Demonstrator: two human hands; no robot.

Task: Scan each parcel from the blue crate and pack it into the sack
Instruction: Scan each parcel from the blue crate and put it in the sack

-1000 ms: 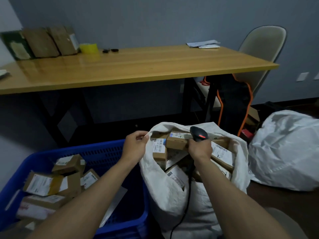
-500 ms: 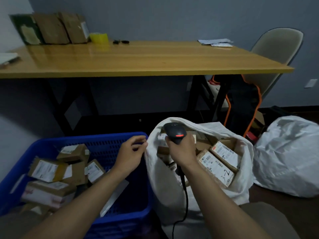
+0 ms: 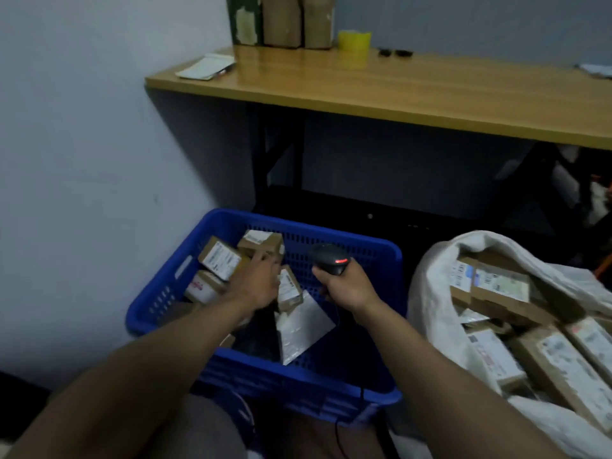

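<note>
Hands are swinging from the sack (image 3: 430, 293) over the blue crate (image 3: 364, 243): left hand (image 3: 261, 286) is digging among parcels (image 3: 220, 258) inside, grip too blurry; right hand (image 3: 347, 286) is clutching the scanner (image 3: 328, 258) above it. Next scan's starting, probably.

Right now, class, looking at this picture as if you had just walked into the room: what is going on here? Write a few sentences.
A person is sorting parcels. Their left hand is down in the blue crate, on the cardboard parcels; blur hides whether it has gripped one yet. Their right hand holds a black scanner, its red light on, over the crate. The white sack beside the crate stands open and holds many labelled boxes.
</note>
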